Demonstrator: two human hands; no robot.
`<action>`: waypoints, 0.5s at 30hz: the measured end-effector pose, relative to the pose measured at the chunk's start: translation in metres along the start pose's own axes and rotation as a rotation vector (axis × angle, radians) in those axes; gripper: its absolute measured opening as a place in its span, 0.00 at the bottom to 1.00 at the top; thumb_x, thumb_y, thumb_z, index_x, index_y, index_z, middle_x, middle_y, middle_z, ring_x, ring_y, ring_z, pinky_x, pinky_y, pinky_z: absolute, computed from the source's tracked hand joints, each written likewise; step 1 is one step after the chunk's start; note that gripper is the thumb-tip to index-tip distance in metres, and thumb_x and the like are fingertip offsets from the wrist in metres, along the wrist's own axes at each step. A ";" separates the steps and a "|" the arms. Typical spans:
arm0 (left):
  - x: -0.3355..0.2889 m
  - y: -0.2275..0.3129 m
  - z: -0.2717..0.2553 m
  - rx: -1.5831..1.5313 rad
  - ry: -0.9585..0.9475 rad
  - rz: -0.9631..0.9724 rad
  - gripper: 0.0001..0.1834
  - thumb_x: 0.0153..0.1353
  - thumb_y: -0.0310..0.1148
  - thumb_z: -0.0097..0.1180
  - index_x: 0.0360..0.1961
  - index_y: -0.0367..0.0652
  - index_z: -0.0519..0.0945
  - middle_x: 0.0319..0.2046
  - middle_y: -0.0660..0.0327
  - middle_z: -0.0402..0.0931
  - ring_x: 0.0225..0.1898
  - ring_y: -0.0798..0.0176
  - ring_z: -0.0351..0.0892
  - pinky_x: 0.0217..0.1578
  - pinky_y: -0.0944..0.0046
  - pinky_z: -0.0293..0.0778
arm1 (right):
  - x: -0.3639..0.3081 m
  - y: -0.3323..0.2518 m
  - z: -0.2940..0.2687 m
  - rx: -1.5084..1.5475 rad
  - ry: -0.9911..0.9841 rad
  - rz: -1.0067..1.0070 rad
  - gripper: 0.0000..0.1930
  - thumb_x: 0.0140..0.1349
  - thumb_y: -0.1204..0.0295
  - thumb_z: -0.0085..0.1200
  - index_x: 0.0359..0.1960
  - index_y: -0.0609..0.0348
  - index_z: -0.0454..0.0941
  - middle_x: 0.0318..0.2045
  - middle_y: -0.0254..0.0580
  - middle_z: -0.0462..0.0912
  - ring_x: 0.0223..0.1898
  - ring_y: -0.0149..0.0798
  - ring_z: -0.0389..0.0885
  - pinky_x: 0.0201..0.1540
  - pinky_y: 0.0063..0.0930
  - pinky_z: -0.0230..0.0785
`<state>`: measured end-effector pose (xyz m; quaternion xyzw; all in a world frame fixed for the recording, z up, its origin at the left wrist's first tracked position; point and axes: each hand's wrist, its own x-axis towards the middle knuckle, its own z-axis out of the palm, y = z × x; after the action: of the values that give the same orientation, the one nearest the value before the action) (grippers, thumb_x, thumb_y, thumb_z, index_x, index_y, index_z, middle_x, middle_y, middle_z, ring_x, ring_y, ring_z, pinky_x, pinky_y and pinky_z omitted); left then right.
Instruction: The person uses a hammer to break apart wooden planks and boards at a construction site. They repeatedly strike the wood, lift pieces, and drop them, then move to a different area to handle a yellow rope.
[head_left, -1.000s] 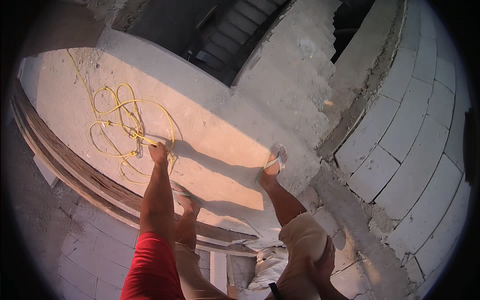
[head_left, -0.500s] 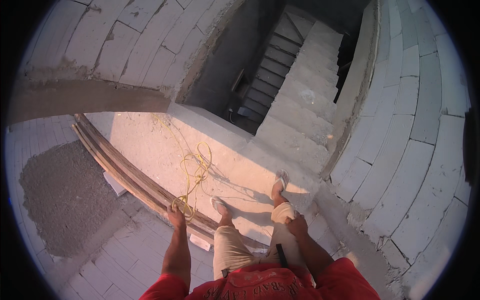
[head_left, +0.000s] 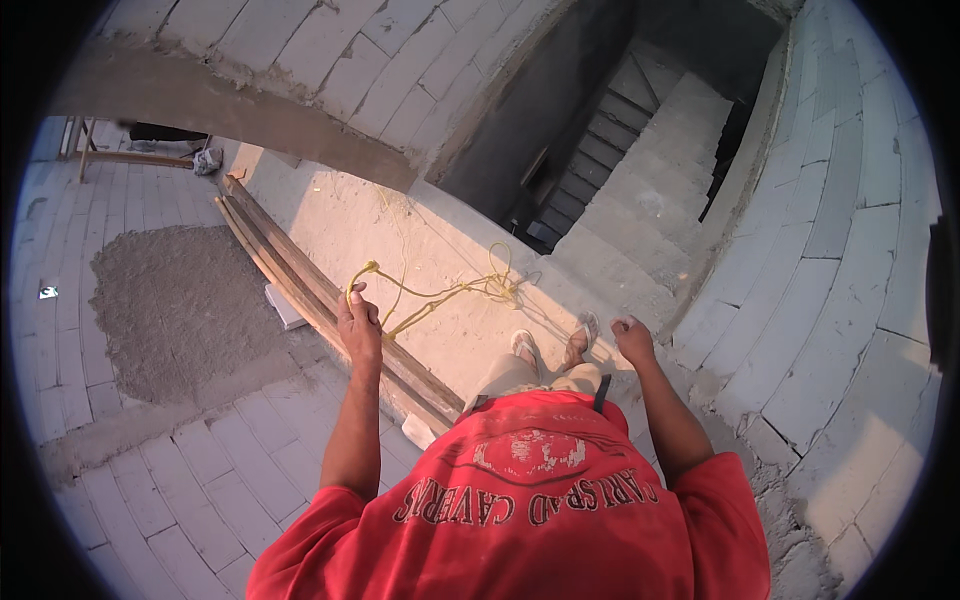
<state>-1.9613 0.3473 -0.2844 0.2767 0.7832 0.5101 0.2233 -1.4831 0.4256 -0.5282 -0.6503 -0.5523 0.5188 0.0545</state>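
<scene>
My left hand (head_left: 360,325) is closed around a yellow rope (head_left: 440,293). A loop of the rope stands up above the fingers, and its strands run down to a loose tangle on the concrete landing (head_left: 330,225). My right hand (head_left: 632,340) is raised out to the side of my body. Its fingers are curled in, and nothing shows in them. Below it are my feet in sandals, on the landing. Long wooden poles (head_left: 285,255) lie side by side just past my left hand.
Concrete steps (head_left: 640,210) lead down into a dark stairwell ahead. Pale block walls (head_left: 830,280) rise at the right and far left. A rough grey mortar patch (head_left: 180,310) spreads over the block surface at left. A white block piece (head_left: 285,305) sits beside the poles.
My right hand has left my knee and lifted out to the right. My left hand has risen with the rope, drawing its strands out from the tangle. My view has shifted, showing more shirt.
</scene>
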 end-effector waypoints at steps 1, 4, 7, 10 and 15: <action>-0.006 0.016 0.011 -0.009 -0.064 0.031 0.18 0.78 0.46 0.44 0.54 0.44 0.77 0.18 0.72 0.61 0.17 0.79 0.57 0.17 0.72 0.54 | -0.001 -0.013 -0.004 0.051 -0.029 0.010 0.15 0.63 0.60 0.57 0.44 0.54 0.85 0.40 0.50 0.87 0.42 0.51 0.86 0.48 0.39 0.76; -0.027 0.057 0.018 0.138 -0.350 0.210 0.17 0.76 0.42 0.48 0.53 0.42 0.80 0.18 0.65 0.70 0.18 0.72 0.67 0.20 0.68 0.63 | -0.024 -0.093 0.001 0.039 0.028 -0.209 0.23 0.63 0.58 0.61 0.55 0.60 0.79 0.37 0.45 0.87 0.37 0.37 0.86 0.42 0.31 0.76; -0.041 0.111 0.020 0.379 -0.608 0.667 0.13 0.72 0.36 0.53 0.48 0.40 0.83 0.23 0.57 0.79 0.22 0.62 0.78 0.26 0.62 0.71 | -0.076 -0.224 0.005 0.133 0.120 -0.630 0.34 0.59 0.59 0.67 0.65 0.55 0.70 0.44 0.40 0.87 0.43 0.44 0.85 0.46 0.36 0.77; -0.043 0.159 0.000 0.457 -0.815 0.697 0.11 0.67 0.32 0.56 0.43 0.37 0.85 0.29 0.51 0.82 0.27 0.55 0.83 0.31 0.59 0.75 | -0.083 -0.304 0.016 0.002 0.055 -1.114 0.22 0.59 0.57 0.65 0.53 0.53 0.80 0.41 0.46 0.86 0.46 0.49 0.83 0.48 0.43 0.75; 0.000 0.189 -0.104 0.651 -0.521 0.727 0.09 0.65 0.32 0.60 0.43 0.39 0.84 0.28 0.52 0.82 0.28 0.52 0.83 0.29 0.59 0.75 | -0.010 -0.293 0.040 -0.309 -0.099 -0.664 0.17 0.65 0.54 0.60 0.34 0.57 0.84 0.27 0.47 0.86 0.34 0.48 0.85 0.38 0.43 0.74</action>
<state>-1.9880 0.3385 -0.0702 0.7012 0.6733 0.2004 0.1219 -1.7048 0.5102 -0.3511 -0.4104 -0.8070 0.4140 0.0942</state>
